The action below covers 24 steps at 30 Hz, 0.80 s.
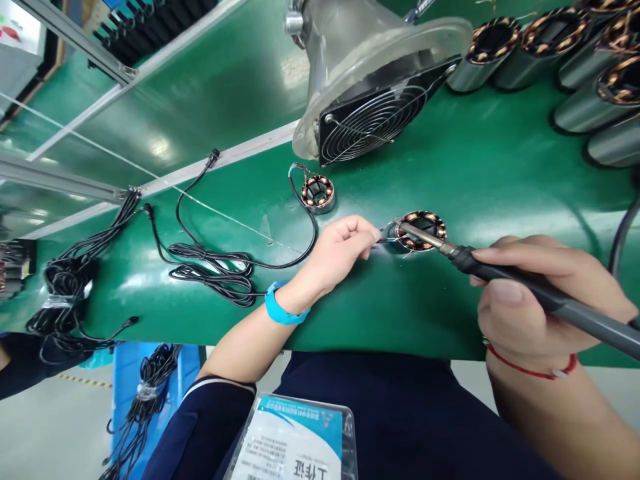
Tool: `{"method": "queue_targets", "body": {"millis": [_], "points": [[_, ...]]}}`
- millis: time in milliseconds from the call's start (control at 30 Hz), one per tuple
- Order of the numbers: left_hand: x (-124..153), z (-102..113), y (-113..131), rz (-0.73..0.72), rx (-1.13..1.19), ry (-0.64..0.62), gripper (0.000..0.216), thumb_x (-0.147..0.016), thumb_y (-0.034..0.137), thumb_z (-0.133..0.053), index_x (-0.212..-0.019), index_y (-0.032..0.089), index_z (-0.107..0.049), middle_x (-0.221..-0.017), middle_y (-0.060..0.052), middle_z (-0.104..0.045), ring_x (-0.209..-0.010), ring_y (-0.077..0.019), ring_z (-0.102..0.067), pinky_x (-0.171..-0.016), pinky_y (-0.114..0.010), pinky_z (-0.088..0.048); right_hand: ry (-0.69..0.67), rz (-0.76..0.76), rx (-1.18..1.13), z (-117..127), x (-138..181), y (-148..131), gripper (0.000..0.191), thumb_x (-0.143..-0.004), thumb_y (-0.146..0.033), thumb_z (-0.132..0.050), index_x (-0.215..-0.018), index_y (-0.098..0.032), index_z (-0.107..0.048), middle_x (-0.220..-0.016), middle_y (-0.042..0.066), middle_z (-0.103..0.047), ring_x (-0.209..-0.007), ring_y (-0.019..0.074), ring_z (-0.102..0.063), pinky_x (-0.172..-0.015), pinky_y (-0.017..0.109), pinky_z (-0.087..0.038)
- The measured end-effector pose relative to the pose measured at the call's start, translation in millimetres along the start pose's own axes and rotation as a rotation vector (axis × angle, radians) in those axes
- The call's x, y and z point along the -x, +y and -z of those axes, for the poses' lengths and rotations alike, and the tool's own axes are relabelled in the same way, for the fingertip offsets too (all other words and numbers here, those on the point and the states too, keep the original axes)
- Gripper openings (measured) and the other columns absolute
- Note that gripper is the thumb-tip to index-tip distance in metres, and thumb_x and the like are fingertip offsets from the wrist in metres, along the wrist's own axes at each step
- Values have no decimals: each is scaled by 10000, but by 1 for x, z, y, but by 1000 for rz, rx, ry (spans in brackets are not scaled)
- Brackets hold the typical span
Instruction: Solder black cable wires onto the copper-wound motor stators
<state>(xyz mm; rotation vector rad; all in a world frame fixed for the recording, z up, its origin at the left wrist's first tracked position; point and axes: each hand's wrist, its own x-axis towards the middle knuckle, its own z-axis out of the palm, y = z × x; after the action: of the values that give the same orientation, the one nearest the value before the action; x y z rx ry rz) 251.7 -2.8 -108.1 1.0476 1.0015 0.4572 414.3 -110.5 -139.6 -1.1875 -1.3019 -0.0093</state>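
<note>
A small copper-wound stator (421,230) sits on the green table (490,180) in front of me. My right hand (535,297) is closed round a black-handled soldering iron (525,283), whose metal tip rests on the near-left edge of the stator. My left hand (340,250) pinches thin wires (386,230) just left of the stator, at the iron's tip. A blue band is on my left wrist, a red cord on my right.
A second stator (318,193) with a black cable (210,263) lies farther back left. A fan in a clear hood (373,107) stands behind. Several stacked stators (565,47) lie at the back right. More cable bundles (65,293) lie at the left.
</note>
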Motion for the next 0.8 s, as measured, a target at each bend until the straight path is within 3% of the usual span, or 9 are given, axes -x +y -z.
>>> {"method": "queue_targets", "body": {"millis": [800], "points": [[-2,1,-3,-10,-10,-49,184,-814,133,-593,-641,154,-535,-503,79,-457,-471,-25,-339,-498,-190,-275,-31,-2,-63,-1,-1,2,288,-875,-253,-638,-1145,-252,-741,-723,22,-683,-550,122,-555,-477,281,-436]]}}
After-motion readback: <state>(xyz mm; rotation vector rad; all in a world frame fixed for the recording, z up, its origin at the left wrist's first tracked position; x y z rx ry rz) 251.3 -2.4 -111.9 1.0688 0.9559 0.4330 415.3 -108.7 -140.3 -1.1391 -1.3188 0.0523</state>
